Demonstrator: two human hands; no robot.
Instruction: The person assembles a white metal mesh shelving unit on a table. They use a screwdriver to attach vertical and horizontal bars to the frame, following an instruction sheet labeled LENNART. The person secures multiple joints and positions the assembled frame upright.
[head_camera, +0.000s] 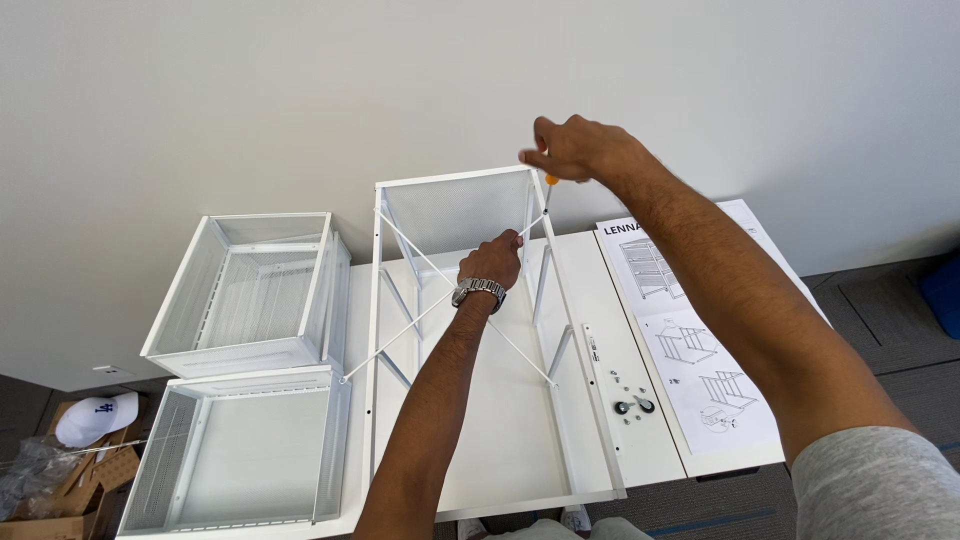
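A white metal frame (384, 250) lies on its side on a white table, with thin diagonal cross braces (420, 320) running across its opening. My left hand (492, 260), with a metal watch on the wrist, reaches inside the frame and pinches the top end of a brace near the frame's far right post. My right hand (575, 148) is above that corner, closed on a screwdriver with an orange handle (550, 180) whose shaft points down at the joint.
Two white mesh drawer baskets (245, 290) (240, 450) sit left of the frame. An assembly instruction sheet (690, 340) lies on the right, with small screws and fittings (630, 405) beside it. A white cap (95, 418) and cardboard lie on the floor at lower left.
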